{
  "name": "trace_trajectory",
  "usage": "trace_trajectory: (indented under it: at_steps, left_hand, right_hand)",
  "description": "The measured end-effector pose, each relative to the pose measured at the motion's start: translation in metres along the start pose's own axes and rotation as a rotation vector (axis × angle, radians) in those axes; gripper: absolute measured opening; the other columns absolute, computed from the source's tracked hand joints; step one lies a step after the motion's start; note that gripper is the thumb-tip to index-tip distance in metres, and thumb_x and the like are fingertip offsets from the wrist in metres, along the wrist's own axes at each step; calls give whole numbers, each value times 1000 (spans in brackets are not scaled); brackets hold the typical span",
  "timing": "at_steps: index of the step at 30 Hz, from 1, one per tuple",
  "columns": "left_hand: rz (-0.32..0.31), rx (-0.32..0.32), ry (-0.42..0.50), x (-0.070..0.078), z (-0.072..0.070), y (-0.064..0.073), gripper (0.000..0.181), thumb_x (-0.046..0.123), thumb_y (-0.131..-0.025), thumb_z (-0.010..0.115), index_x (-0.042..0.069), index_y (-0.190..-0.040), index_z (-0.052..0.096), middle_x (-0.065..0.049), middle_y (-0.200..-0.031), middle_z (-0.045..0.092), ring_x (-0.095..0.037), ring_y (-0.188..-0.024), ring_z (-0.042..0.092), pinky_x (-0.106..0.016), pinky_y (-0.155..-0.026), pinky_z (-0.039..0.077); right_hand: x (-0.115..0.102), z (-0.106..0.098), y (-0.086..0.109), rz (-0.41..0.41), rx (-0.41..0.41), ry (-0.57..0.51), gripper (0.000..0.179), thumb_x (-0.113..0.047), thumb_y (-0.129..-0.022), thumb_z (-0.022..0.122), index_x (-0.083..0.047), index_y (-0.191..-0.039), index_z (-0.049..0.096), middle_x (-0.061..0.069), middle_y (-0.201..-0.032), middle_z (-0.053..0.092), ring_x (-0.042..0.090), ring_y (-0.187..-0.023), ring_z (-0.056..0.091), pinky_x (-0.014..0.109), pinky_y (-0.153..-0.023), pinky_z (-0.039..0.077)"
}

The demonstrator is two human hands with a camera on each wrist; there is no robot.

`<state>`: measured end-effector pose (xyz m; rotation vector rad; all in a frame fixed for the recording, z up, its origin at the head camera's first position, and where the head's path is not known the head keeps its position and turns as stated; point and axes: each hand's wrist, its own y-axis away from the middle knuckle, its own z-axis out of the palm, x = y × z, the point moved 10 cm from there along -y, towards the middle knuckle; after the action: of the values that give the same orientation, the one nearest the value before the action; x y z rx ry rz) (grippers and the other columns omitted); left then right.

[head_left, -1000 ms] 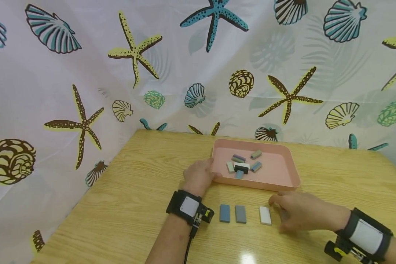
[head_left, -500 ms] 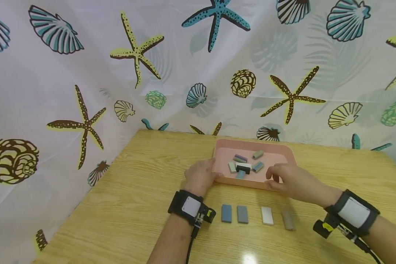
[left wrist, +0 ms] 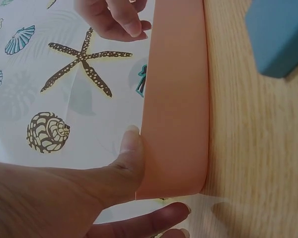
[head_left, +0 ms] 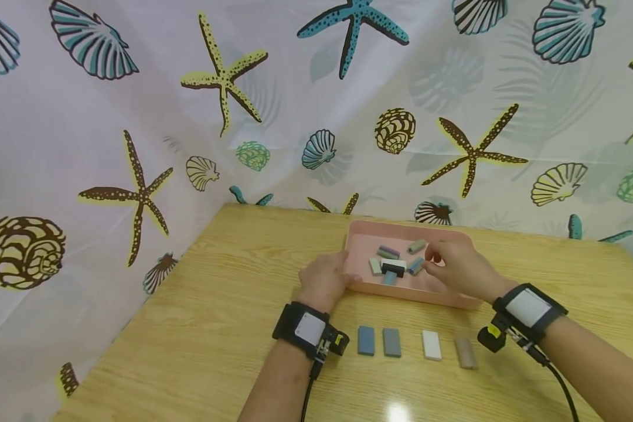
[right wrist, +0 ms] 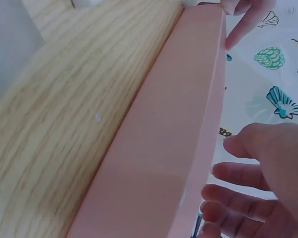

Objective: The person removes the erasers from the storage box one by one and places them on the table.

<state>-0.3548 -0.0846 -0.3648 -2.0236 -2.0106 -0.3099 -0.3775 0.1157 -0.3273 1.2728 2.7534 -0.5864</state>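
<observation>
left hand: grips the near left corner of a shallow pink tray with rounded corners, thumb against the near wall, fingers round the left end. right hand: over the right part of the tray, fingers bent, a gap between thumb and forefinger, nothing seen held. fingertips right beside a small blue-and-grey block in the tray; whether they touch it, cannot tell.

also in the tray, left of the right hand: a piece banded white, black and light blue; a small pale greenish block just beside it; a purple-and-green block behind; a grey-green block farther right, lying slantwise.

between tray and person, on the pale wood-grain worktop, a row of flat oblong blocks, left to right: blue, grey, white, brownish grey. all lie apart, widest gap between grey and white.

black strap with a small camera on each wrist. beyond the worktop, a white cloth printed with starfish and shells.
</observation>
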Motion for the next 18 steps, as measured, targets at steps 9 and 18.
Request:
trace_trajectory:
  at_steps: [9,18]
  left_hand:
    - [15,25,-3,2,-3,2,59,47,-77,66,21,-129,51,-5,-116,62,-22,-95,58,-46,-70,47]
    - [11,19,-10,1,-3,2,62,47,-77,65,23,-132,48,-4,-119,61,-22,-98,58,-45,-71,48]
  right_hand:
    - [0,7,-7,-64,104,147,20,-18,-73,75,-7,-80,59,5,-76,59,16,-65,51,35,-58,43]
    - [19,32,-8,144,-90,3,21,-20,-83,67,-5,-94,57,8,-85,62,15,-67,53,36,-61,47]
